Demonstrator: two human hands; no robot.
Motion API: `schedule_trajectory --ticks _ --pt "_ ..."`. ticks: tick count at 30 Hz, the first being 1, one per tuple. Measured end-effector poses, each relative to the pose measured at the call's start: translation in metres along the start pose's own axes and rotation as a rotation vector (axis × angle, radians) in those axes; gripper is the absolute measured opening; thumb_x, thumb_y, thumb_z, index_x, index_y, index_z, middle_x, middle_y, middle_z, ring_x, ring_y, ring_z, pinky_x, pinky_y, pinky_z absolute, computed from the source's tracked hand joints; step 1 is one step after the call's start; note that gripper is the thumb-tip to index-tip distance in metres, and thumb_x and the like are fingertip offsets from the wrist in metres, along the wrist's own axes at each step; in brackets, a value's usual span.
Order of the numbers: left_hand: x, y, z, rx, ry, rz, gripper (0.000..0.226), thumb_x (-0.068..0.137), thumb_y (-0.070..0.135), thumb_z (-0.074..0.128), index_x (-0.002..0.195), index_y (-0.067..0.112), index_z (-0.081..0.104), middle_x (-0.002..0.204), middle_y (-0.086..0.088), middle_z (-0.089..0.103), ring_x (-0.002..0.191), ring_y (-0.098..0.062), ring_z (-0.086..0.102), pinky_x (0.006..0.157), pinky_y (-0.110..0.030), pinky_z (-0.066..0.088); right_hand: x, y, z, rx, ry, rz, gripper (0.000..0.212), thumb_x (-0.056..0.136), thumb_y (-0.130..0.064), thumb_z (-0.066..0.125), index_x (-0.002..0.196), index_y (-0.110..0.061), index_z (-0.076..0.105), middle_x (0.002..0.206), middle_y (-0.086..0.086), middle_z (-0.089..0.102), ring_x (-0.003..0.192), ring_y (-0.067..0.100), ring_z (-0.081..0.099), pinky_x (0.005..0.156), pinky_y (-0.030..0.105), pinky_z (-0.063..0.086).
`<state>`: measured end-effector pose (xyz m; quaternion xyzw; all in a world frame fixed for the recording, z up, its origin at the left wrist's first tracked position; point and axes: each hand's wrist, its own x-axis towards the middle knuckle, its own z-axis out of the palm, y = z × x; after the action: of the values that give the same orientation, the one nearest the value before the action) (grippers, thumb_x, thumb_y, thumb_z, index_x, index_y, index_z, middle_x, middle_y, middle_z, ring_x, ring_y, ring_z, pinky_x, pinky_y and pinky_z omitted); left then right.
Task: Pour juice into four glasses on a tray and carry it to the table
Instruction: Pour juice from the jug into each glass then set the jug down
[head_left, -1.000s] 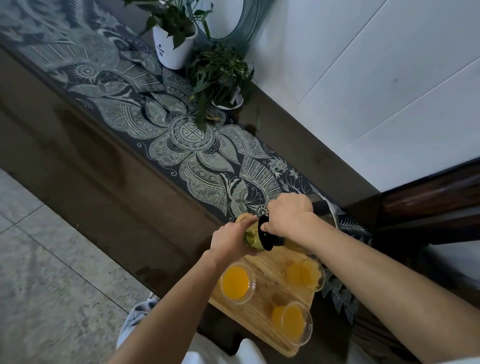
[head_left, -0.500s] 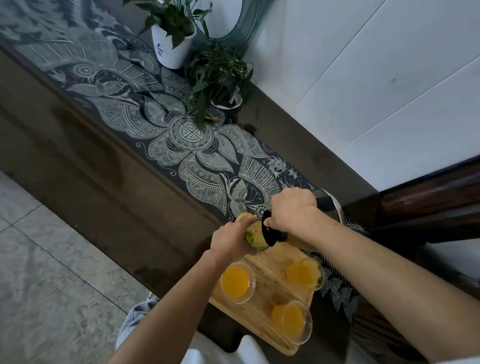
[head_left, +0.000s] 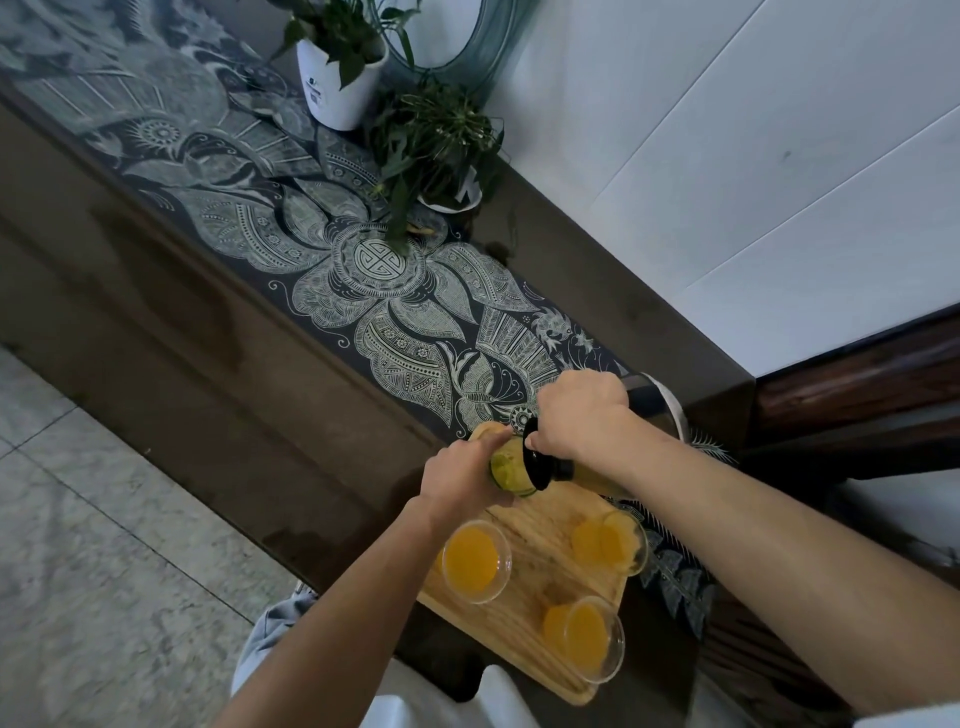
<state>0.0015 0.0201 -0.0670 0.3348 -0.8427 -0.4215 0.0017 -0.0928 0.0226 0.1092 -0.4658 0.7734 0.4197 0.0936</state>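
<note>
Fingers of the right hand (head_left: 582, 415) wrap the tipped juice jug (head_left: 540, 462); the left hand (head_left: 462, 475) curls around the fourth glass (head_left: 506, 465) at its mouth.

Three glasses sit on the wooden tray (head_left: 540, 551), lower centre of the frame, each holding orange juice: one lower left (head_left: 475, 561), one right (head_left: 613, 540), one nearest the bottom (head_left: 589, 639). By my reading the last pour is under way; its fill level is hidden. Carrying the tray remains.

Dark wooden sideboard (head_left: 156, 322) against white wall (head_left: 727, 156), grey tiled floor (head_left: 93, 571).
</note>
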Motion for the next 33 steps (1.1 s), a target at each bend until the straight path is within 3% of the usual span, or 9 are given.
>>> schedule_trajectory --ticks 4,10,22,29,33 --pt "0.001 0.0 0.0 0.002 0.001 0.001 0.101 0.062 0.053 0.088 0.149 0.048 0.037 0.118 0.001 0.073 0.108 -0.028 0.068 0.084 -0.04 0.054 0.001 -0.002 -0.002 0.007 -0.013 0.001 0.039 0.09 -0.053 0.059 0.109 -0.019 0.066 0.094 0.002 0.055 0.081 0.025 0.051 0.064 0.035 0.039" --pt "0.001 0.0 0.001 0.002 0.001 0.001 0.101 0.063 0.05 0.088 0.15 0.048 0.036 0.117 0.0 0.073 0.106 -0.03 0.068 0.081 -0.04 0.053 0.003 -0.007 -0.002 -0.01 -0.031 0.0 0.041 0.091 -0.053 0.058 0.114 -0.02 0.065 0.108 0.004 0.063 0.082 0.025 0.051 0.064 0.035 0.038" --pt "0.001 -0.003 0.001 -0.006 0.008 0.032 0.101 0.065 0.051 0.088 0.151 0.047 0.035 0.12 0.003 0.073 0.108 -0.028 0.068 0.085 -0.041 0.055 0.008 -0.014 -0.011 -0.042 -0.095 -0.005 0.038 0.093 -0.047 0.057 0.119 -0.02 0.062 0.1 0.003 0.052 0.086 0.025 0.05 0.067 0.037 0.037" --pt "0.003 -0.005 0.002 -0.017 0.017 0.047 0.102 0.064 0.052 0.088 0.151 0.047 0.035 0.118 0.002 0.073 0.107 -0.028 0.069 0.079 -0.039 0.053 0.013 -0.02 -0.012 -0.065 -0.13 -0.003 0.044 0.093 -0.049 0.056 0.125 -0.019 0.06 0.115 0.005 0.058 0.099 0.026 0.056 0.069 0.037 0.039" --pt "0.003 -0.005 0.002 -0.025 0.015 0.042 0.102 0.064 0.051 0.088 0.151 0.048 0.035 0.117 0.002 0.073 0.105 -0.028 0.069 0.076 -0.037 0.052 0.013 -0.021 -0.014 -0.078 -0.145 0.007 0.04 0.092 -0.048 0.056 0.119 -0.019 0.063 0.104 0.004 0.054 0.089 0.025 0.049 0.069 0.036 0.04"
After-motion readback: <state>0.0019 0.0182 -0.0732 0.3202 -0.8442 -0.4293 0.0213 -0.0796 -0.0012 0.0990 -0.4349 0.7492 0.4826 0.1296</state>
